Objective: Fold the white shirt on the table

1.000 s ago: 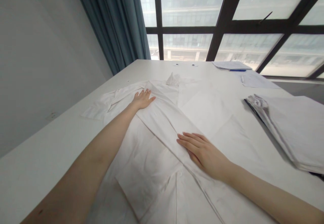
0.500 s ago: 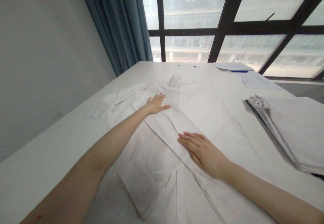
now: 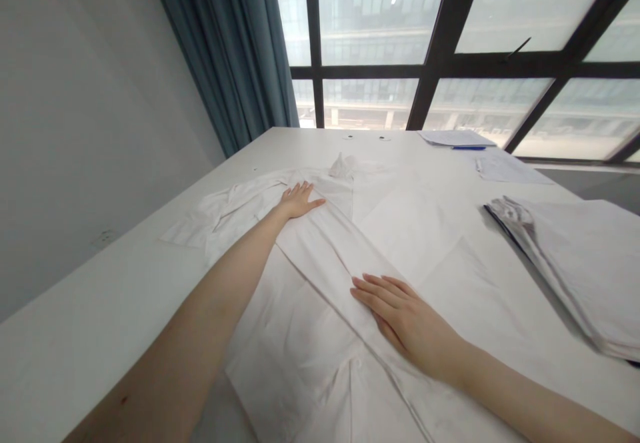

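My left hand point(image 3: 300, 201) lies palm down on the white shirt point(image 3: 300, 326), its fingers a little spread and the thumb held out to the side, gripping nothing. My right hand point(image 3: 400, 316) rests nearer to me and to the right, flat on the same cloth, fingers close together and extended, also holding nothing that I can see. The shirt is spread under both hands, on the white surface point(image 3: 120, 303), and runs on toward me below them. A long flat strip of the cloth point(image 3: 323, 246) slants between my hands, with creases along it. Left of my left hand the cloth lies wrinkled; just beyond that hand, slightly right, a small crumpled bit point(image 3: 342, 165) stands up. Well to the right of my right hand sits a folded white stack point(image 3: 590, 263), with something dark showing under its edge. Far beyond my right hand are papers point(image 3: 455, 137) with a blue pen point(image 3: 469, 148) along their near edge, and past my left hand hangs a blue curtain point(image 3: 240, 56) beside the window point(image 3: 370, 29).
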{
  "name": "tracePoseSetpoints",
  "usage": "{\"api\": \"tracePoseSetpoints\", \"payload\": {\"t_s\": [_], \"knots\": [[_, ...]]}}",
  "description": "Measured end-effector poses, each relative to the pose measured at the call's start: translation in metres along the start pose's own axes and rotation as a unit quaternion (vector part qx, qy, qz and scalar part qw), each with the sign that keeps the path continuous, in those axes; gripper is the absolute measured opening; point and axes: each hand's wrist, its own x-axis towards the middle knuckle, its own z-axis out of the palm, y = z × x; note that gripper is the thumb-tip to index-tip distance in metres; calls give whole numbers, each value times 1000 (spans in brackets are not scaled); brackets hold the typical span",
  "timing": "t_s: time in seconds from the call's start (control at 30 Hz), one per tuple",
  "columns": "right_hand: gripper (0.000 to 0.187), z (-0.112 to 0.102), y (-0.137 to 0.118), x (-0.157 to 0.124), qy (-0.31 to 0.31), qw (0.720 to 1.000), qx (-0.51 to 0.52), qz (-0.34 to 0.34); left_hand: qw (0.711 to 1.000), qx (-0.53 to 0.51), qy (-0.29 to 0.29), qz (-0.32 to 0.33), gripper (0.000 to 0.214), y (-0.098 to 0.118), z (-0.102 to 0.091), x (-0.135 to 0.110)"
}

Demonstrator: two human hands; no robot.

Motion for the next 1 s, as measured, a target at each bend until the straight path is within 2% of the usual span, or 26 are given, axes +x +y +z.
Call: {"api": "tracePoseSetpoints", "payload": {"t_s": [0.47, 0.6, 0.8, 1.0], "knots": [[52, -3, -1, 1, -13, 1000, -16, 5, 999, -1, 42, -10, 85, -7, 5, 16], [53, -2, -2, 1, -9, 1000, -14, 5, 997, 0, 75, -17, 79, -7, 6, 17], [54, -2, -3, 0, 3, 999, -39, -8, 986, 24, 167, 1, 54, 7, 0, 0], [58, 0, -3, -1, 34, 999, -42, -1, 985, 39, 162, 52, 38, 22, -11, -23]]}}
